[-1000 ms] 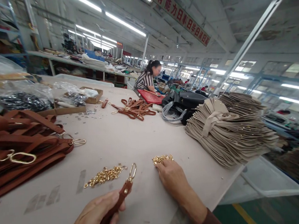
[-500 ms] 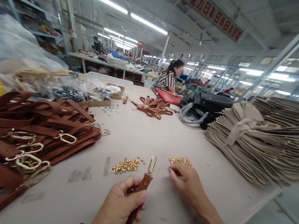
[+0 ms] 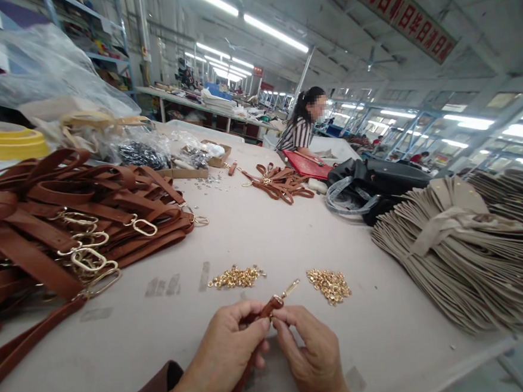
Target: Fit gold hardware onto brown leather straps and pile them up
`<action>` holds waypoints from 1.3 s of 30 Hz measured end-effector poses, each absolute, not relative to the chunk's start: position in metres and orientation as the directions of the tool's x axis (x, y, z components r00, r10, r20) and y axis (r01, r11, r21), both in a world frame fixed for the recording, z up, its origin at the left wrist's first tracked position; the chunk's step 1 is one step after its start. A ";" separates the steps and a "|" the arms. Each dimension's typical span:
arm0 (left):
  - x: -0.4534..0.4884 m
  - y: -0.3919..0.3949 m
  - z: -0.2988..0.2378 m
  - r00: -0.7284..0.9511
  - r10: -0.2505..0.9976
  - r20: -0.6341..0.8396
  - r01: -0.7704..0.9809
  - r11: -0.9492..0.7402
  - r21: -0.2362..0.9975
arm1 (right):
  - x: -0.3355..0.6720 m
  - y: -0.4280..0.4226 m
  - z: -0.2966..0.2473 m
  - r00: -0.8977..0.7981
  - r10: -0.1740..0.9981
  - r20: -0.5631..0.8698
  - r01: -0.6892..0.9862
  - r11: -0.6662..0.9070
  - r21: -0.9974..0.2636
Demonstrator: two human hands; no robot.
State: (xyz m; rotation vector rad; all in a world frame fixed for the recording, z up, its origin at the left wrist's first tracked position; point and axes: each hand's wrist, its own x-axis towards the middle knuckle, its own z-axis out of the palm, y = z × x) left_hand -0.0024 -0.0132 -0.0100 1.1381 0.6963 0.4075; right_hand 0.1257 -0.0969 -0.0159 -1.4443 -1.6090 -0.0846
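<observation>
Head view: the right hand [image 3: 312,351] has left the pile of small gold pieces [image 3: 329,286] and come to the end of the brown strap [image 3: 273,305] — so the work is now there, above the surface [image 3: 237,236]. The left hand [image 3: 227,347] grips the strap below its metal ring [image 3: 291,287] — whether the right one grips something, I cannot tell.

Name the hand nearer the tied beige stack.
Right. The right hand is left of the tied beige stack; the left hand, holding a brown strap, is farther left.
</observation>
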 end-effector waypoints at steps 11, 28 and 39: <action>-0.004 -0.018 -0.012 0.728 0.627 -0.278 0.059 0.346 0.936 | 0.128 -0.105 -0.019 0.073 0.770 0.634 0.829 0.307 -0.467; -0.004 -0.018 -0.002 0.770 0.570 -0.288 0.027 0.422 0.906 | 0.120 -0.109 -0.023 0.275 0.798 0.536 0.693 0.222 -0.686; -0.005 -0.018 0.002 0.784 0.552 -0.282 0.039 0.411 0.911 | 0.112 -0.113 -0.019 0.525 0.806 0.275 0.434 0.025 -0.901</action>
